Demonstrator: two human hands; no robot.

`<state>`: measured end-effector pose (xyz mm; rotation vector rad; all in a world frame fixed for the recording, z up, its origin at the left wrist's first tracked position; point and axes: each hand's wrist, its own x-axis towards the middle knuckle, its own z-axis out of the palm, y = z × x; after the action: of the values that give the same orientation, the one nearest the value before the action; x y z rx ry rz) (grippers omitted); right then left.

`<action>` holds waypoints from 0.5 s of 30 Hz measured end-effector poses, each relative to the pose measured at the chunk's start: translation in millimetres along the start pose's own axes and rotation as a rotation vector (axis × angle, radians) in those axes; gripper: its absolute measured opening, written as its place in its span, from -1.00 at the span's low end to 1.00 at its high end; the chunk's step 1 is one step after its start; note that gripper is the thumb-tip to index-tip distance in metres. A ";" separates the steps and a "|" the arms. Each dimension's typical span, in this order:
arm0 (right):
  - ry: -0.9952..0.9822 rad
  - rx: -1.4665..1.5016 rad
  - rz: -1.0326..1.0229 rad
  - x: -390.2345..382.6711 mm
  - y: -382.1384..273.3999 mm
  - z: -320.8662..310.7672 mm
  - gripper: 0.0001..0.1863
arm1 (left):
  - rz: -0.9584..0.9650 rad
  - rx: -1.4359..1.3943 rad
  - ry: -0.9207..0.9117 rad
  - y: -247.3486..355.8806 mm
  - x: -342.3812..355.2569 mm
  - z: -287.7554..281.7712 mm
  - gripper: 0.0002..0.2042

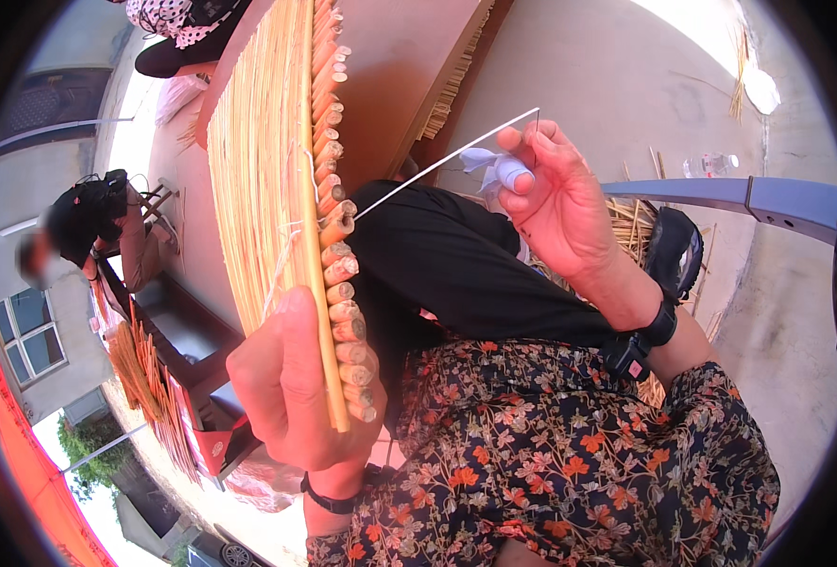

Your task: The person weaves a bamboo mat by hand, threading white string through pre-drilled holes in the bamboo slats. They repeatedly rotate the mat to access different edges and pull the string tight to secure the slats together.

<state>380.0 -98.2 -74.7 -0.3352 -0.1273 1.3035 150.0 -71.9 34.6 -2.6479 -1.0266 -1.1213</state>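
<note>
My left hand (296, 387) is closed on the lower end of a mat of straw-coloured stalks (258, 151), its thumb lying over the face. Thicker cut stalk ends (338, 222) line the mat's right edge, beside a long thin rod (316, 227). White thread (437, 167) comes out between the stalk ends and runs taut up to a thin needle (538, 123). Pinched between thumb and fingertips, that needle is in my right hand (574, 203), raised apart from the mat. White cloth (503, 172) is wrapped round one finger of this hand. Loose thread lies on the mat's face.
A blue-grey metal bar (692, 191) crosses at the right, near a plastic bottle (711, 165). Cut stalks (631, 227) lie beside a black shoe (674, 250). At the left, a person (97, 222) sits near bundled stalks (145, 378); another person (187, 33) is at the top.
</note>
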 end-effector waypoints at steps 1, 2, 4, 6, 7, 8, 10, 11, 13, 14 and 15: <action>-0.019 0.127 0.036 8.7 -2.9 12.3 -0.88 | -0.007 0.005 0.007 -1.0 0.1 -4.1 -0.66; -0.042 0.243 0.074 19.4 -3.4 23.0 -0.87 | 0.028 0.033 -0.004 -2.9 2.0 -8.9 -0.69; -0.080 0.469 0.161 35.1 -3.5 39.3 -0.85 | 0.042 0.010 0.014 -9.0 -3.8 -12.7 -0.70; -0.139 0.565 0.229 38.3 -2.9 49.2 -0.84 | 0.035 -0.044 0.007 -13.9 -9.5 -16.0 -0.66; -0.169 0.614 0.262 39.5 -1.3 52.0 -0.84 | 0.051 -0.003 -0.014 -16.1 -9.9 -20.0 -0.66; -0.355 0.657 0.337 39.2 1.4 45.6 -0.86 | 0.073 0.029 -0.036 -18.5 -8.9 -22.0 -0.66; -0.405 0.071 0.225 24.0 3.5 18.6 -0.85 | 0.090 0.088 -0.048 -24.7 -8.5 -28.4 -0.67; -0.286 -0.175 0.232 15.7 4.7 -8.4 -0.86 | 0.078 0.085 -0.037 -28.2 -6.7 -32.3 -0.67; 0.003 -0.504 0.267 -3.3 12.6 -78.6 -0.87 | 0.041 0.100 -0.014 -34.8 -9.3 -43.6 -0.69; 0.177 -0.594 0.288 -16.0 13.9 -117.5 -0.87 | 0.013 0.112 -0.004 -38.4 -9.8 -50.1 -0.69; 0.240 -0.983 0.262 -32.9 7.9 -171.6 -0.88 | 0.010 0.135 0.027 -41.4 -7.7 -54.5 -0.69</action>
<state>411.8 -157.3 -236.1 -1.3754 -0.5370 1.3693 87.5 -61.8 62.0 -2.5237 -1.0445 -1.0433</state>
